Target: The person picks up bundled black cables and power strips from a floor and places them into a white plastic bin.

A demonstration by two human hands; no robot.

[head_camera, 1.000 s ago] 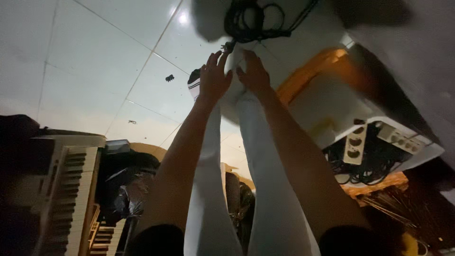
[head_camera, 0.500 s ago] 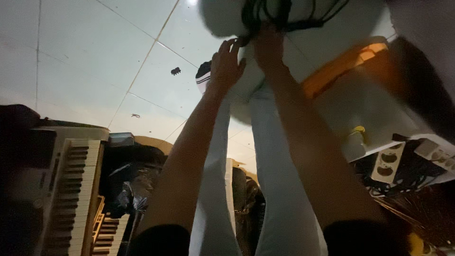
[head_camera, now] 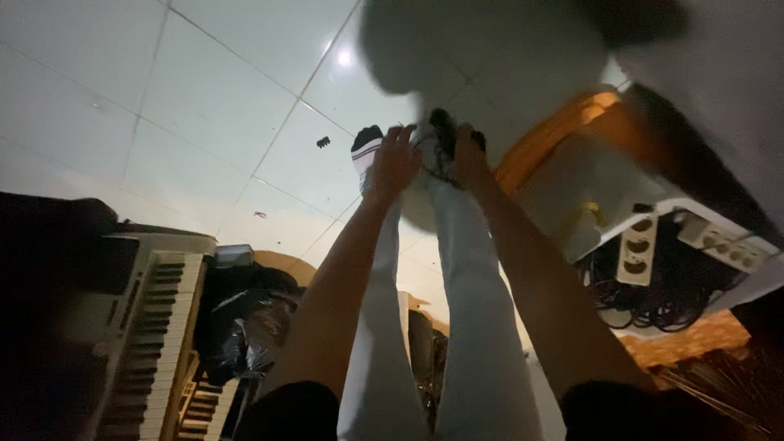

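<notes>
Hands (head_camera: 431,159) grip dark cords (head_camera: 443,139) by a striped sock (head_camera: 365,152).

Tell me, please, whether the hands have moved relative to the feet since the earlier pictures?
Cannot tell: the left hand and right hand stay at the feet in every picture. The power strip shifts in view, so the camera moved.
</notes>
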